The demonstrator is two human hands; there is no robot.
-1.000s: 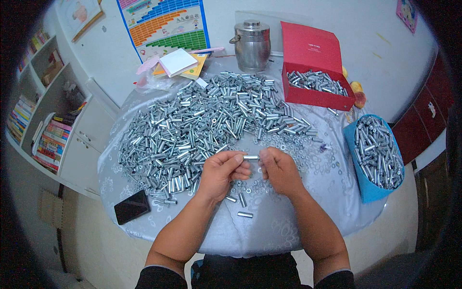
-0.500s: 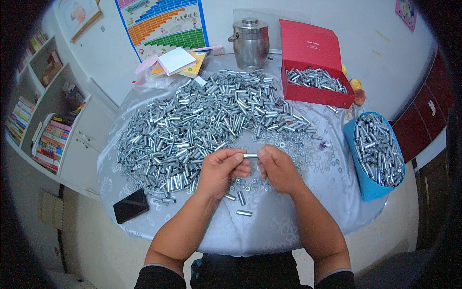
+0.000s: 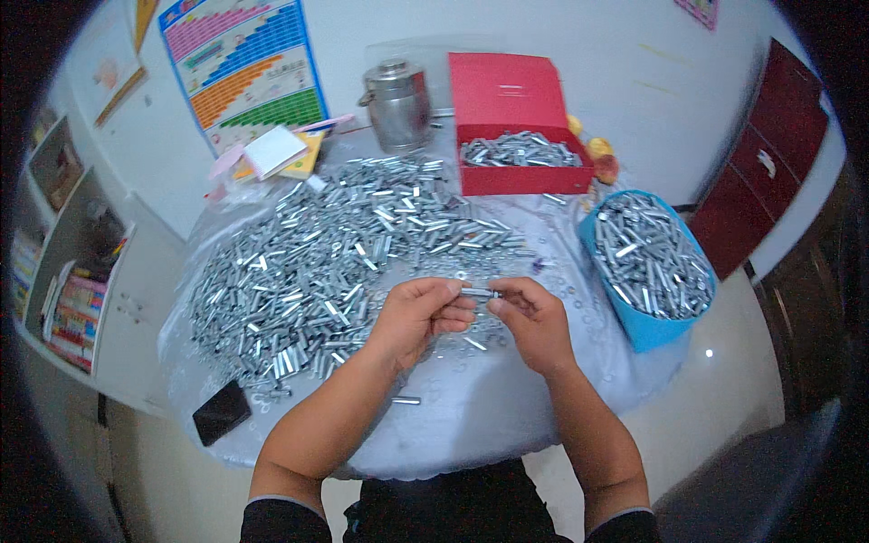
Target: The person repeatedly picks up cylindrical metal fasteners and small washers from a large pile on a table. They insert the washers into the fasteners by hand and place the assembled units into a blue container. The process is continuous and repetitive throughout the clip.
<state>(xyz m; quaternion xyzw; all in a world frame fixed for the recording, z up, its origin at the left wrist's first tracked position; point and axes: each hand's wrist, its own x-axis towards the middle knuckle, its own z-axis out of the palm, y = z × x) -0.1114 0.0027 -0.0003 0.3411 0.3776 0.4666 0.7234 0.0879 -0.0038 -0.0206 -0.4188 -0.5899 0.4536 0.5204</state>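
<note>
Near the middle of the counter, the left hand and the right hand both pinch one small metal tube between curled fingertips, one at each end. It looks hard, light and smooth, so it may slip; holding the ends seems best. A big pile of shiny tubes covers the left and far side. A red box sits at the far edge, a blue tub at the right edge, and a black phone by the near left edge.

Left hand, right hand bare, no gloves, rings or watch. Forearms bare to elbows. Short dark sleeves with pale hem edge. Dark top.
</note>
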